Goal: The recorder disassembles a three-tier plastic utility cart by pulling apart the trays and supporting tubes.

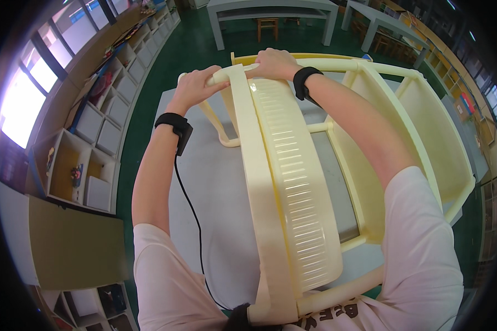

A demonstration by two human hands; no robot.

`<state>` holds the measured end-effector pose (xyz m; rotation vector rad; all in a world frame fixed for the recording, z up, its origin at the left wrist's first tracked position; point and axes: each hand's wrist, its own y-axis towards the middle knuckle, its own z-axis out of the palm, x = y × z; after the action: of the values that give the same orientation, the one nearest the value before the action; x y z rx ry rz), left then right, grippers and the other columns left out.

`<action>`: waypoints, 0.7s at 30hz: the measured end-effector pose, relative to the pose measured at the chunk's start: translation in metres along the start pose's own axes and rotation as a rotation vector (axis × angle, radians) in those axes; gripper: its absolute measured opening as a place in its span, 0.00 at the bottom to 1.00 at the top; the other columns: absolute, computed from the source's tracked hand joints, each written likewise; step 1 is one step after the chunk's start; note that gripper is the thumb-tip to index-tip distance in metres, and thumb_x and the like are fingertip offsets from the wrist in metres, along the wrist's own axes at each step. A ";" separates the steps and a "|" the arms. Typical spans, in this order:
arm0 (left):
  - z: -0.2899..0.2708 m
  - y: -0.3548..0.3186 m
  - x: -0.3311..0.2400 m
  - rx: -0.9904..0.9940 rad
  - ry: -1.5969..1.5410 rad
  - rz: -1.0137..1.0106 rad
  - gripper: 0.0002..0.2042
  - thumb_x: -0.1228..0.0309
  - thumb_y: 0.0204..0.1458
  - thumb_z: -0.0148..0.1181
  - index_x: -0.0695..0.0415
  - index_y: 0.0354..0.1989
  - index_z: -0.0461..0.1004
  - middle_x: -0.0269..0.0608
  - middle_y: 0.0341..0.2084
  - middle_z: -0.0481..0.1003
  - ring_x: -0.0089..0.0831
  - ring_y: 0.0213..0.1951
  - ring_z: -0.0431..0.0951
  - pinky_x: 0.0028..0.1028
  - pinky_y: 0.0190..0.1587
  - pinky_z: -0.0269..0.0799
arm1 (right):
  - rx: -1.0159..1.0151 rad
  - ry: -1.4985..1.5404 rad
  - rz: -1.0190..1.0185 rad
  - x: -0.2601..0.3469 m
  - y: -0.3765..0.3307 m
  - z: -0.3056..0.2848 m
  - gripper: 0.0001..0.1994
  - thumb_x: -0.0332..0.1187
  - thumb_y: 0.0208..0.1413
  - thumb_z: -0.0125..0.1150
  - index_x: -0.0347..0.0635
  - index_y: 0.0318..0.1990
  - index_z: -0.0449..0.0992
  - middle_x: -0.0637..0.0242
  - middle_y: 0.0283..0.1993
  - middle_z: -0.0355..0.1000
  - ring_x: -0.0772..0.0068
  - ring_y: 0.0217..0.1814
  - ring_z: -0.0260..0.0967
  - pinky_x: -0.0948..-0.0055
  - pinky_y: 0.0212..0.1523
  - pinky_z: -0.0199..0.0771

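Note:
A cream plastic rack point(270, 182) lies on its side across the grey table, its near end close to my body. It has a long side bar, a ribbed panel point(298, 187) and deep bins point(370, 149) on the right. At the far end my left hand point(196, 88) is closed around a short cream tube point(223, 75) that joins the side bar. My right hand point(276, 64) grips the rack's far end, just right of that joint, its fingertips partly hidden. Curved cream legs point(221, 129) stick out left, below my left hand.
The grey tabletop point(204, 182) lies under the rack. A black cable point(193, 212) hangs from my left wrist's black band point(175, 126). Low shelves with white bins point(88, 121) line the left wall. Grey tables point(273, 8) and a small wooden stool point(268, 27) stand beyond.

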<state>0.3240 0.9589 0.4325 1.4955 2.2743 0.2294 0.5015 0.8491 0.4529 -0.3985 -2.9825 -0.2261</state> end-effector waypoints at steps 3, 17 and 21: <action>0.000 -0.001 -0.001 -0.033 -0.012 0.031 0.20 0.50 0.39 0.51 0.49 0.36 0.69 0.39 0.23 0.73 0.34 0.26 0.73 0.27 0.31 0.66 | -0.052 0.006 0.001 -0.001 0.000 0.001 0.33 0.66 0.26 0.48 0.42 0.26 0.75 0.63 0.25 0.71 0.68 0.26 0.69 0.75 0.26 0.66; -0.001 0.004 0.004 0.038 -0.096 0.076 0.19 0.53 0.40 0.52 0.52 0.37 0.68 0.44 0.24 0.72 0.36 0.28 0.72 0.28 0.32 0.66 | -0.078 0.109 -0.259 0.001 0.006 0.010 0.23 0.54 0.39 0.46 0.46 0.35 0.73 0.61 0.29 0.71 0.62 0.32 0.67 0.69 0.33 0.65; -0.007 0.004 -0.002 0.108 -0.077 0.029 0.19 0.53 0.40 0.51 0.52 0.38 0.68 0.45 0.26 0.72 0.36 0.30 0.72 0.28 0.34 0.66 | -0.097 0.095 -0.204 0.004 -0.001 0.009 0.23 0.54 0.39 0.47 0.48 0.36 0.74 0.61 0.31 0.70 0.62 0.34 0.67 0.69 0.35 0.66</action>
<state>0.3249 0.9588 0.4410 1.5635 2.2369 0.0573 0.4969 0.8504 0.4446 -0.0882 -2.9239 -0.3992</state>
